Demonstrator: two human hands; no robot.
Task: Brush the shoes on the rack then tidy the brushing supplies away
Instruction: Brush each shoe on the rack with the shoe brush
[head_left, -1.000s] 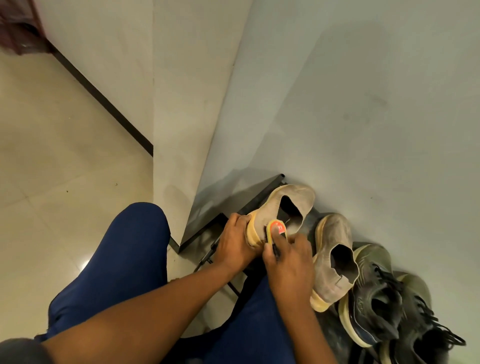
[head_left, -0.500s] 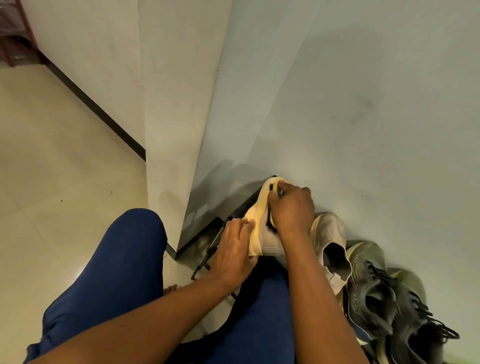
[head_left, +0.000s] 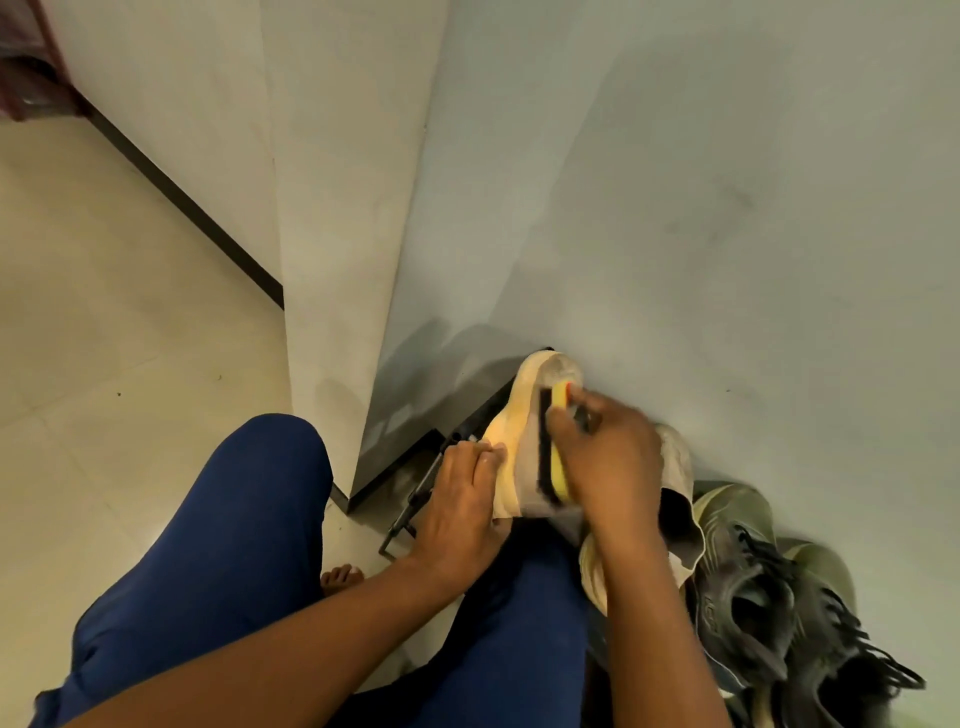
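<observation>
Head view: left hand (head_left: 462, 499) grips the tan shoe (head_left: 524, 441) steady (sole side) so the right hand (head_left: 602, 457), clutching the brush (head_left: 553, 447), can scrub.

I can read no text, label, brand, number or sign anywhere in my head view. The side of the nearer dark sneaker (head_left: 737, 597) carries a small raised mark, but it is too blurred and too small for me to make out any letters. The yellow brush (head_left: 558, 457) shows a spot of orange at its far end, with no lettering I can resolve. The beige shoe (head_left: 524, 415), the wall (head_left: 675, 208) and the floor tiles (head_left: 104, 312) bear no writing that I can see.
</observation>
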